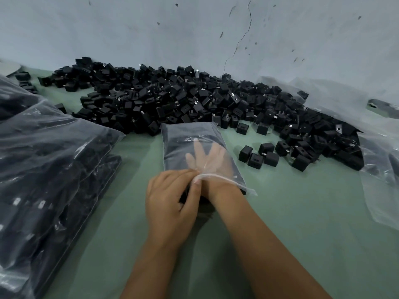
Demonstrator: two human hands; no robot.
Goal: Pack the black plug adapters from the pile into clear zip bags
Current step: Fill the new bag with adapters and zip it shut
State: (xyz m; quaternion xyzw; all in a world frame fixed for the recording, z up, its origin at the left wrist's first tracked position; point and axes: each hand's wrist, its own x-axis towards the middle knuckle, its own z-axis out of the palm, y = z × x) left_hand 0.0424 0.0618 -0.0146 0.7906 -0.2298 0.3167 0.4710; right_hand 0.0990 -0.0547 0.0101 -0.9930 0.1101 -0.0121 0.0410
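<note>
A clear zip bag (183, 139) lies on the green table (302, 212) in front of a wide pile of black plug adapters (172, 100). The bag looks dark inside, with adapters in it. My right hand (207, 156) is inside the bag up to the wrist, fingers spread flat and seen through the plastic. My left hand (170, 201) pinches the near left corner of the bag's zip mouth (216, 176) between thumb and fingers.
Large clear bags filled with packed adapters (49, 160) are stacked at the left. Loose clear plastic (380, 169) lies at the right edge over the pile's end. A few single adapters (257, 156) sit right of the bag. A cracked pale wall (216, 29) stands behind.
</note>
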